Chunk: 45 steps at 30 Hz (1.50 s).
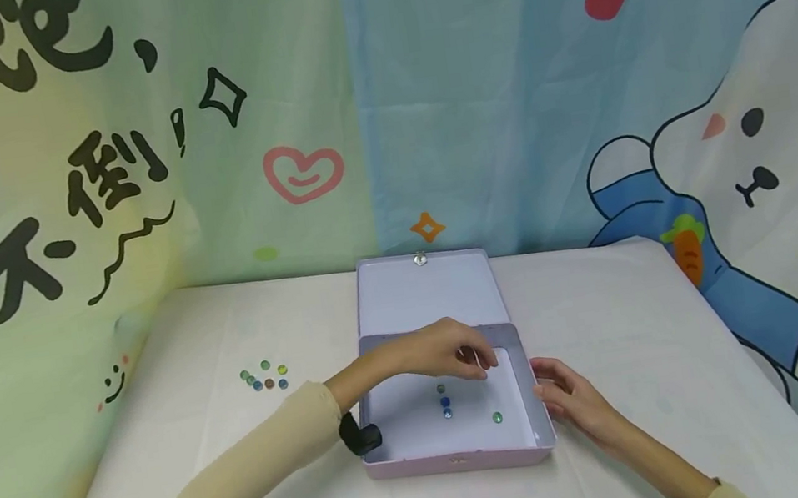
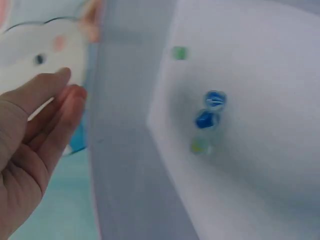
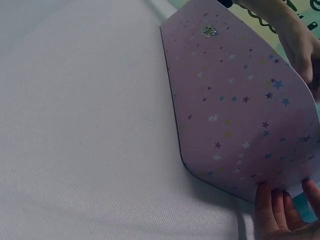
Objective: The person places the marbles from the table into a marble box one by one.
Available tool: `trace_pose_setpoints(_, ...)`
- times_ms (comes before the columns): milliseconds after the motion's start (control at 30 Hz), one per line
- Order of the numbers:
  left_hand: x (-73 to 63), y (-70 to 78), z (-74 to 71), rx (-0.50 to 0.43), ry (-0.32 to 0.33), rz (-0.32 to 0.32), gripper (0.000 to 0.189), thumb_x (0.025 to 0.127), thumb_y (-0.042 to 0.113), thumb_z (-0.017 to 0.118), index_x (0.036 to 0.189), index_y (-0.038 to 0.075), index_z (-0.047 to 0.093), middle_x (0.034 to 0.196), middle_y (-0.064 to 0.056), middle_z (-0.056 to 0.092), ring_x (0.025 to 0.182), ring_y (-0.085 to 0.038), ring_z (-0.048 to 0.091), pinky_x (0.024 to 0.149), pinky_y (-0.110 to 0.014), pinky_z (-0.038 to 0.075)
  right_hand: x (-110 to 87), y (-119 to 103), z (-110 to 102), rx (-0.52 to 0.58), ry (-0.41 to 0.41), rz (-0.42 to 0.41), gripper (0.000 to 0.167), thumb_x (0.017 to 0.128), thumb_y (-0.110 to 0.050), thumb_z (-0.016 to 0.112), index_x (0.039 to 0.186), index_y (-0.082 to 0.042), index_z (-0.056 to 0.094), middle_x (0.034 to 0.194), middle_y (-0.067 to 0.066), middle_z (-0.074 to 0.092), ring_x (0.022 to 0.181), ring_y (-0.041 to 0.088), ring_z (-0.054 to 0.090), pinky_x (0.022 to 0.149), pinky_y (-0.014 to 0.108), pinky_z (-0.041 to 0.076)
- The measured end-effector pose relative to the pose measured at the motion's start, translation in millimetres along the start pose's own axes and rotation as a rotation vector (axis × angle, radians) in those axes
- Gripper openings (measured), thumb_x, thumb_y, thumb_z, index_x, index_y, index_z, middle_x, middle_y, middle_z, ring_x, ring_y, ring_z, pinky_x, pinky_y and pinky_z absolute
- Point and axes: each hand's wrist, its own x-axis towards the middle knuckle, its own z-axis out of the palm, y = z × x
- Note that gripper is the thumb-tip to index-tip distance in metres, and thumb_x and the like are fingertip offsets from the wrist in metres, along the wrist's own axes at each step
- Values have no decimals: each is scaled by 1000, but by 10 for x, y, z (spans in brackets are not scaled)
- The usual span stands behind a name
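An open metal box (image 1: 465,461) with a lilac inside and a star-printed outer wall (image 3: 235,105) sits on the table. Above its right half hangs my left hand (image 1: 450,350), palm down; in the left wrist view its thumb and loosely bent fingers (image 2: 55,107) show nothing between them. On the box floor lie two blue marbles (image 1: 446,408), a pale greenish one (image 2: 199,145) in line with them, and a green marble (image 1: 498,417) apart to the right. My right hand (image 1: 570,395) rests its fingertips (image 3: 264,192) against the box's right side.
The raised lid (image 1: 427,291) with its clasp (image 1: 421,259) stands at the back of the box. Left of the box, several loose marbles (image 1: 269,383) lie on the white tablecloth (image 1: 602,298). A printed curtain (image 1: 446,91) hangs behind the table.
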Motion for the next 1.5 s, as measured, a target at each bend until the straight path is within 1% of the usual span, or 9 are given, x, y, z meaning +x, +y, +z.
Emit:
trace_pose_setpoints(200,-712,-61,-201,-193,311,-68,23,90,21,70,111,13,70,102,3,72,88,-4,65,80,-22,56,11,10,30,12,-8,-18,58,97,-20,54,146,0,30,148,25,36,106,-6,54,89,15,49)
trace_pose_setpoints(333,-1282,-178,-264,-235,452,-168,26,90,22,70,112,8,69,101,2,72,88,-8,65,78,-24,56,-4,19,43,21,-4,-22,57,97,-19,54,145,1,31,146,25,37,106,-5,54,89,15,49)
trace_pose_setpoints(600,-2412,-611,-192,-253,649,-439,29,92,26,67,117,11,66,108,-15,71,91,-21,71,70,-30,57,-42,-6,24,25,-5,-13,58,97,-20,54,146,-1,30,148,23,36,108,-4,54,90,14,49)
trace_pose_setpoints(767,-2891,-814,-127,-124,776,-576,33,93,24,65,118,2,65,109,-19,70,88,-9,69,76,-23,55,-39,-7,-2,3,-11,-9,58,97,-22,54,146,-1,29,149,23,35,110,-2,53,91,15,48)
trace_pose_setpoints(900,-3081,-888,-77,63,793,-684,28,92,20,67,113,3,68,105,-14,72,85,-2,64,73,-17,52,-25,9,-6,-18,2,15,58,97,-23,55,146,-4,31,149,20,37,114,1,51,93,16,47)
trace_pose_setpoints(1000,-3131,-939,-46,152,784,-711,23,90,13,68,110,2,70,103,-14,73,85,-12,67,73,-18,53,-11,21,-10,-29,14,22,58,96,-25,56,146,-5,32,149,19,38,114,1,52,93,16,47)
trace_pose_setpoints(1133,-3128,-991,-18,212,779,-666,23,86,2,69,109,0,69,101,-15,72,85,-23,69,73,-21,55,-3,27,-17,-23,5,3,58,97,-24,55,146,-3,32,147,21,38,111,0,53,92,16,47)
trace_pose_setpoints(1300,-3076,-1013,-31,246,757,-595,26,84,-3,70,110,0,69,101,-16,71,82,-25,69,70,-24,56,-1,26,-14,-9,-5,-6,58,97,-23,55,146,-2,31,147,21,37,110,-2,53,91,14,47)
trace_pose_setpoints(1500,-3052,-1040,-55,255,700,-603,27,84,-3,70,111,2,70,102,-14,71,80,-22,68,68,-24,55,3,28,-5,2,-15,-13,58,97,-22,55,146,-2,31,147,21,37,109,-5,53,91,14,48)
